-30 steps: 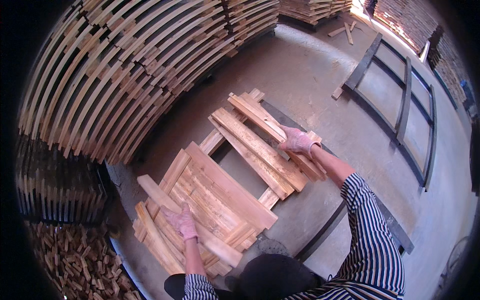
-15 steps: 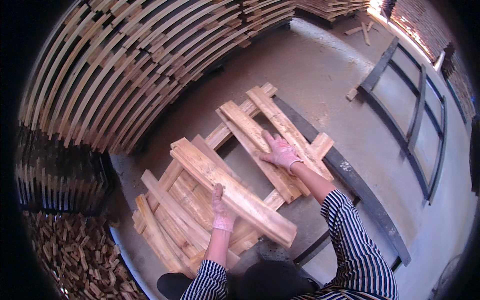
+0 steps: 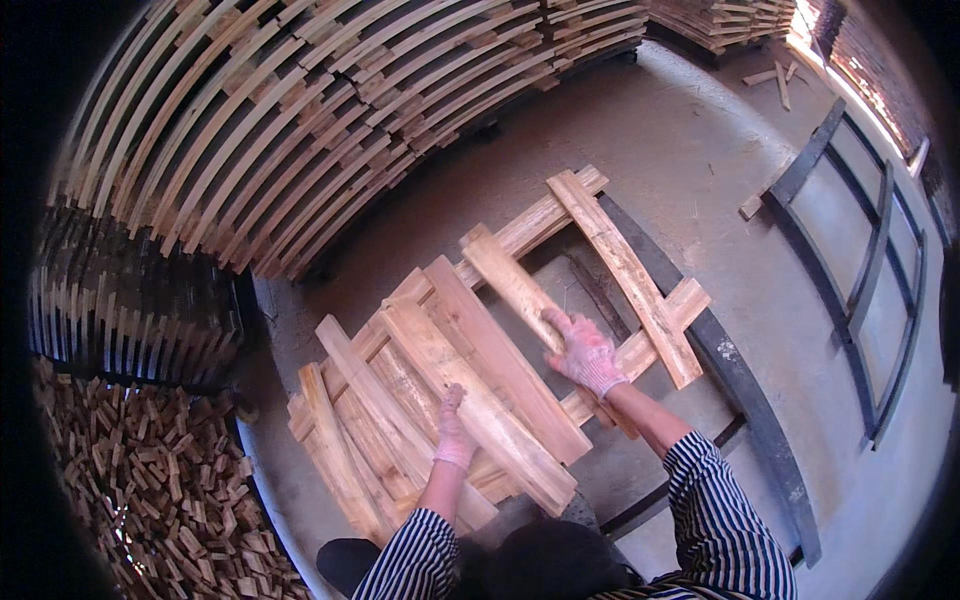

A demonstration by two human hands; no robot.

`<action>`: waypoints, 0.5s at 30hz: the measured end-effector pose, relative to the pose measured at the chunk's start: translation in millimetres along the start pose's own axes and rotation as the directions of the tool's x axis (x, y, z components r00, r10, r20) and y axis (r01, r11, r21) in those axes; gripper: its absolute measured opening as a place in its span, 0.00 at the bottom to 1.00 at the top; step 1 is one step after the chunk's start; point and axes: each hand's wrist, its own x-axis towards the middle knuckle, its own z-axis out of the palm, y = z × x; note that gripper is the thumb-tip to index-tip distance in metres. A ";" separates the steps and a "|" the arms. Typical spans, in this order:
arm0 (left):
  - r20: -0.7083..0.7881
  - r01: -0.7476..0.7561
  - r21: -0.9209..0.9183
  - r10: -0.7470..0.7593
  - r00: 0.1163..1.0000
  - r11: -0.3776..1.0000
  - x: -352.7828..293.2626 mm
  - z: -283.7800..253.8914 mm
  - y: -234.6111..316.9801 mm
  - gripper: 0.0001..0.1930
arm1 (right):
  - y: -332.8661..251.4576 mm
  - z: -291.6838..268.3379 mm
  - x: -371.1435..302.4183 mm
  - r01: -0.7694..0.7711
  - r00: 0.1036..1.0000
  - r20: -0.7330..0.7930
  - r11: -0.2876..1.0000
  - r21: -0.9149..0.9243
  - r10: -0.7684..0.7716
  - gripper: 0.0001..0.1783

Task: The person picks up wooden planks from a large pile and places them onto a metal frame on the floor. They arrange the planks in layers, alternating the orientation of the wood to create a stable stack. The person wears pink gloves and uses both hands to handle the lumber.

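Over the middle of the layout, the right hand (image 3: 585,355), in a pinkish fabric glove, has its grip wrapped around a narrow tan wooden board (image 3: 500,270) slanting across two pale wooden rails (image 3: 530,230). Left hand (image 3: 455,435), same sort of glove, is thumb-up at the left edge of a wide pale wooden plank (image 3: 470,395) lying over other boards; can't tell if that grip is clenched or just resting, tbh. Out right, a long tan board (image 3: 630,270) bridges the rails near a dark metal bar (image 3: 735,370). My worry: a one-sided push could slide or tip the plank and pinch a finger. Fingertips under the wood are hidden, a dark rounded shape (image 3: 555,560) blocks the bottom, and the slatted wood stack (image 3: 330,110) gets cut off up top.
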 end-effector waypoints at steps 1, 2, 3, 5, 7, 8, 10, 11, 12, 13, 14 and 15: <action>-0.005 -0.013 0.005 0.013 1.000 1.000 -1.1 2.0 -2.1 0.27 | 2.2 4.3 -5.3 0.016 0.998 0.055 1.000 0.000 -0.016 0.42; -0.010 -0.026 0.011 0.026 1.000 1.000 -3.2 3.5 -3.3 0.27 | -0.2 12.3 -7.5 0.037 0.997 0.066 0.998 0.059 -0.041 0.42; -0.006 -0.040 0.021 0.040 0.999 0.999 -1.2 5.5 -3.0 0.27 | -0.3 13.0 -4.5 0.047 0.997 0.061 0.997 0.069 -0.051 0.42; -0.023 0.011 -0.003 -0.011 1.000 1.000 1.5 9.2 -4.0 0.28 | 2.1 12.0 1.4 0.064 0.996 0.048 0.994 0.089 -0.069 0.41; -0.042 -0.016 0.019 0.017 0.999 1.000 -2.0 -3.5 1.2 0.29 | 0.3 -0.2 15.9 0.041 0.998 -0.039 0.997 0.067 -0.039 0.39; -0.039 -0.055 0.055 0.057 0.998 0.997 -2.6 -7.7 2.3 0.29 | 3.5 -10.7 27.8 0.015 0.997 -0.074 0.998 0.061 -0.010 0.38; -0.064 -0.117 0.110 0.125 0.990 0.987 -2.4 4.1 -4.5 0.30 | 8.9 -13.0 33.7 -0.027 0.998 -0.054 0.998 0.056 0.030 0.38; -0.091 -0.145 0.133 0.158 0.983 0.980 -6.0 17.4 -12.6 0.31 | 12.8 -11.6 31.7 -0.038 0.999 -0.001 0.998 0.058 0.038 0.38; -0.123 -0.187 0.160 0.207 0.970 0.969 -11.2 27.3 -12.8 0.32 | 9.8 -10.4 30.0 -0.034 0.998 0.056 0.997 0.066 0.030 0.38; -0.115 -0.153 0.137 0.169 0.979 0.979 -6.2 14.9 -8.3 0.32 | 8.0 -15.4 29.1 -0.020 0.995 0.095 0.997 0.073 0.013 0.38; -0.106 -0.117 0.116 0.130 0.986 0.986 -4.2 1.2 -1.5 0.32 | 9.6 -9.7 29.5 0.080 0.996 0.041 0.997 0.012 -0.080 0.37; -0.096 -0.073 0.096 0.082 0.992 0.993 4.0 -8.7 1.8 0.33 | 15.6 -15.1 33.8 0.094 0.988 -0.106 0.985 -0.144 -0.110 0.36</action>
